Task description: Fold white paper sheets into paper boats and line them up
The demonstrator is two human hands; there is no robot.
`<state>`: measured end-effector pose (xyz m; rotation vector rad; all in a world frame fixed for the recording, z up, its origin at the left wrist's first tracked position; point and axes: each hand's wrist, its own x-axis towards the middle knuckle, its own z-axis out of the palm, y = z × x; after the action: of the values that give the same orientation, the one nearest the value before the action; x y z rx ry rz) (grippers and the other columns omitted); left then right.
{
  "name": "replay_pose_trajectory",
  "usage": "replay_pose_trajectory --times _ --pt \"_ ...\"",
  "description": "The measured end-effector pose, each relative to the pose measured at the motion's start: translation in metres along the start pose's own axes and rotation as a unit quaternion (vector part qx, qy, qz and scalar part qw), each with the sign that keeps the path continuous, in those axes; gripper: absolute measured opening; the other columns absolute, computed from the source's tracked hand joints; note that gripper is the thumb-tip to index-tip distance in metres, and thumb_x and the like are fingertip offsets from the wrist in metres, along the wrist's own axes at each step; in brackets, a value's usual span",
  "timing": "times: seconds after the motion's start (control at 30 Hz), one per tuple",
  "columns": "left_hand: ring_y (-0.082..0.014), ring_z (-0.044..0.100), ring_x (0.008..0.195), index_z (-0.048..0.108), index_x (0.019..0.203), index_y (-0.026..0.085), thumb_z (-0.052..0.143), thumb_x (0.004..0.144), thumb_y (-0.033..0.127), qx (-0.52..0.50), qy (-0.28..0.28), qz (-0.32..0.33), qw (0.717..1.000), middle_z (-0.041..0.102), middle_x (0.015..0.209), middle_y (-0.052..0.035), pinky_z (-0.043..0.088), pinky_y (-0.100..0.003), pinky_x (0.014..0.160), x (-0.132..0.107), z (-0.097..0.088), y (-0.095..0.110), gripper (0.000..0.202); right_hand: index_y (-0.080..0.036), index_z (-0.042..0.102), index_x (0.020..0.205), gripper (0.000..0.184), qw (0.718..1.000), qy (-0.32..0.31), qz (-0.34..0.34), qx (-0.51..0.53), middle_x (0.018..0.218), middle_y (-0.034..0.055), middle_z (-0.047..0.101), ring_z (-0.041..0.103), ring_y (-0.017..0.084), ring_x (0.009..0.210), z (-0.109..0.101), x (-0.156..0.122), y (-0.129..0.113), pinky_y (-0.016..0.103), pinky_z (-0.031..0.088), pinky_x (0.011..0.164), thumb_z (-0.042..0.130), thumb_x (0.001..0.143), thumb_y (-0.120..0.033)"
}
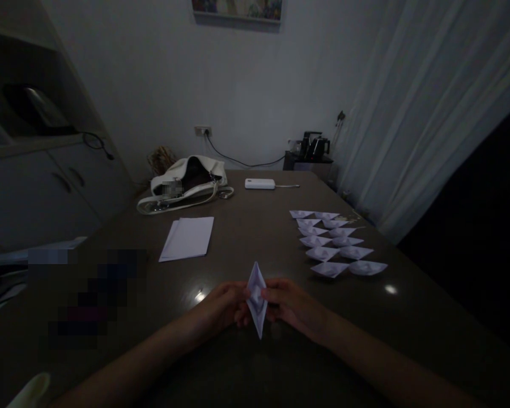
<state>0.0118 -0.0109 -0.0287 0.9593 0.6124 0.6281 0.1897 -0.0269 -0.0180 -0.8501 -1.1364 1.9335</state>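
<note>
A folded white paper boat [256, 297] stands point-up between my two hands above the dark table [255, 362]. My left hand [225, 306] pinches its left side with closed fingers. On the other side, my right hand [291, 306] grips it the same way. Several finished paper boats [338, 243] lie in two rows to the right, further back. A stack of white paper sheets [187, 238] lies at the left of centre.
A white handbag [185, 184] sits at the table's far end beside a white power bank [259, 183] with a cable. A kettle [314, 147] stands on a small stand behind. Cabinets run along the left, a curtain hangs on the right.
</note>
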Motion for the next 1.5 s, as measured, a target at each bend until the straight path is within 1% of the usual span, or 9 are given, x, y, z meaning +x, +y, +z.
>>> replay_pose_trajectory --times 0.47,0.6,0.73,0.87,1.07,1.27,1.3,1.37,1.5 --pt "-0.0158 0.055 0.068 0.066 0.091 0.015 0.060 0.077 0.045 0.118 0.056 0.009 0.991 0.062 0.071 -0.0012 0.043 -0.026 0.065 -0.007 0.005 0.007 0.034 -0.013 0.064 0.076 0.037 0.997 0.024 0.008 -0.080 0.064 -0.0004 0.057 0.050 0.009 0.055 -0.003 0.000 0.002 0.021 0.036 0.051 0.072 0.069 -0.048" --pt "-0.0196 0.059 0.075 0.067 0.092 0.016 0.057 0.077 0.048 0.153 0.073 -0.016 0.985 0.065 0.079 -0.0027 0.046 -0.029 0.072 -0.011 0.005 0.011 0.037 -0.016 0.061 0.084 0.036 0.977 0.068 -0.061 -0.190 0.069 -0.0009 0.057 0.051 0.010 0.056 -0.006 -0.001 0.001 0.022 0.040 0.051 0.068 0.074 -0.050" --pt "-0.0263 0.057 0.098 0.071 0.090 0.019 0.059 0.075 0.050 0.281 0.127 -0.046 0.950 0.068 0.093 -0.0045 0.043 -0.030 0.084 -0.019 0.006 0.020 0.036 -0.018 0.062 0.090 0.023 0.946 0.118 -0.140 -0.267 0.078 0.0000 0.060 0.054 0.011 0.064 -0.008 -0.006 -0.010 0.023 0.043 0.059 0.065 0.080 -0.039" --pt "-0.0293 0.053 0.110 0.071 0.097 0.022 0.062 0.073 0.053 0.340 0.148 -0.079 0.925 0.066 0.108 -0.0043 0.038 -0.033 0.094 -0.023 0.008 0.026 0.040 -0.016 0.067 0.077 0.016 0.942 0.094 -0.121 -0.299 0.071 0.0008 0.063 0.057 0.013 0.065 -0.012 -0.009 -0.023 0.026 0.044 0.063 0.068 0.077 -0.032" --pt "-0.0298 0.054 0.108 0.070 0.099 0.023 0.061 0.073 0.059 0.286 0.202 -0.090 0.932 0.066 0.109 -0.0060 0.040 -0.035 0.091 -0.021 -0.002 0.018 0.045 -0.016 0.072 0.079 0.014 0.939 0.050 -0.079 -0.331 0.069 0.0023 0.067 0.057 0.013 0.061 -0.018 -0.014 -0.038 0.026 0.043 0.058 0.067 0.077 -0.029" --pt "-0.0183 0.060 0.062 0.066 0.078 0.017 0.054 0.077 0.063 0.116 0.100 -0.050 0.987 0.065 0.070 -0.0041 0.046 -0.027 0.057 -0.001 -0.011 0.007 0.048 -0.017 0.074 0.078 0.013 0.856 0.135 -0.112 -0.486 0.065 0.0016 0.067 0.054 0.011 0.055 -0.043 -0.001 -0.079 0.022 0.040 0.052 0.064 0.078 -0.026" --pt "-0.0162 0.058 0.058 0.064 0.078 0.016 0.057 0.076 0.063 0.090 0.097 -0.037 0.991 0.064 0.069 -0.0035 0.044 -0.025 0.053 0.002 -0.011 0.006 0.047 -0.018 0.075 0.078 0.013 0.827 0.166 -0.125 -0.523 0.067 0.0019 0.068 0.055 0.011 0.057 -0.053 0.006 -0.089 0.022 0.041 0.053 0.065 0.077 -0.027" --pt "-0.0136 0.055 0.052 0.062 0.077 0.015 0.062 0.071 0.063 0.053 0.099 -0.027 0.993 0.063 0.067 -0.0028 0.041 -0.022 0.047 0.006 -0.012 0.003 0.048 -0.021 0.076 0.078 0.011 0.724 0.269 -0.134 -0.621 0.075 0.0015 0.071 0.060 0.014 0.068 -0.077 0.026 -0.110 0.022 0.044 0.061 0.068 0.074 -0.027" --pt "-0.0109 0.054 0.049 0.060 0.071 0.014 0.067 0.065 0.066 0.033 0.092 -0.041 0.994 0.060 0.061 -0.0017 0.037 -0.019 0.043 0.008 -0.016 -0.007 0.053 -0.019 0.077 0.078 0.012 0.655 0.376 -0.123 -0.644 0.105 0.0076 0.068 0.058 0.024 0.102 -0.121 0.076 -0.137 0.030 0.045 0.081 0.068 0.071 -0.023"
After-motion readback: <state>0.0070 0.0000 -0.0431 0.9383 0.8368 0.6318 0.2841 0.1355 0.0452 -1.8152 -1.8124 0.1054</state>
